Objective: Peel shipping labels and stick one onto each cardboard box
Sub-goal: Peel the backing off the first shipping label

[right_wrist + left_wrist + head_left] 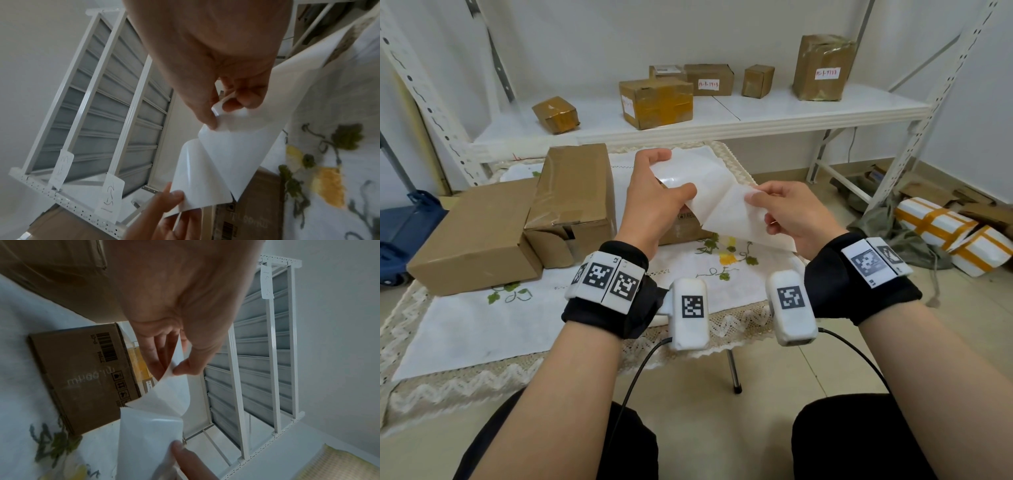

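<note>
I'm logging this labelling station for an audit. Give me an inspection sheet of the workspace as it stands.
Surface: low table under a white embroidered cloth.
Job's things: label sheet held in the air, half peeled; three cardboard boxes on the table, no label seen on them.
Clutter: nothing seen on the table.
Hands: left hand grips the glossy backing; right hand pinches the label's corner.
Cables: black wires run from the wrist cameras.
Surroundings: shelf holding taped boxes, some labelled; white parcels on the floor.
</note>
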Demonstrator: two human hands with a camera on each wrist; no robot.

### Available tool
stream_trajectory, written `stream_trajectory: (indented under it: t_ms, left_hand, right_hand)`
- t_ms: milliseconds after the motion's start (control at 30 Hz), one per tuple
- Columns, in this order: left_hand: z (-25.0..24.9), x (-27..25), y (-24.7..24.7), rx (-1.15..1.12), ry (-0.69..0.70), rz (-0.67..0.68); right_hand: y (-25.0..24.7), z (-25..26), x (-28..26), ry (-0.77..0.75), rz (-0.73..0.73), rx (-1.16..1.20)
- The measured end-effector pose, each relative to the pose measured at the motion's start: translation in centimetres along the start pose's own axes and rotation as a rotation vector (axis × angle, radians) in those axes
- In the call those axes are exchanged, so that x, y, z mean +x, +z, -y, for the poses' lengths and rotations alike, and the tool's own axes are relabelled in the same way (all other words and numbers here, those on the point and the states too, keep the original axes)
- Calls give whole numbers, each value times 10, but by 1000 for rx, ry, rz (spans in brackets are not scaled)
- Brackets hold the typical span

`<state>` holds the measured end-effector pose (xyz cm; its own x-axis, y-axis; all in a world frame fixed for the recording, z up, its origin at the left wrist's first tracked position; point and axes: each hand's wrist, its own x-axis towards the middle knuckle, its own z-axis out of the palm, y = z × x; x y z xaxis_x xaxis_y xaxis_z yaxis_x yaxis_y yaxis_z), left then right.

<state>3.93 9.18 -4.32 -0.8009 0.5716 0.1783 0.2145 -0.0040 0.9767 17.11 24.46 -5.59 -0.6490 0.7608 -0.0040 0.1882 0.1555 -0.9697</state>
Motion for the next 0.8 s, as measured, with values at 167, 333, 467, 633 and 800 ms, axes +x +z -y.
stream_trajectory:
  t_ms: [167,333,467,633,800]
  left_hand:
    - [1,2,-1,-41,-10,-22]
    - [2,4,-4,-86,3,-73]
    - [2,5,-6,-92,2,-97]
    - [3,8,-7,-128,-4,-124]
    - [1,7,-11,-223,-22,-179]
  right_hand:
    - [-4,-1,1,8,-33,-33]
    - [-6,-1,2,-23,-83,-46]
    - [-7,-1,1,-23,-81,-18]
    - [-7,0,0,-5,-84,-21]
    - [-10,0,3,-10,-185,-7]
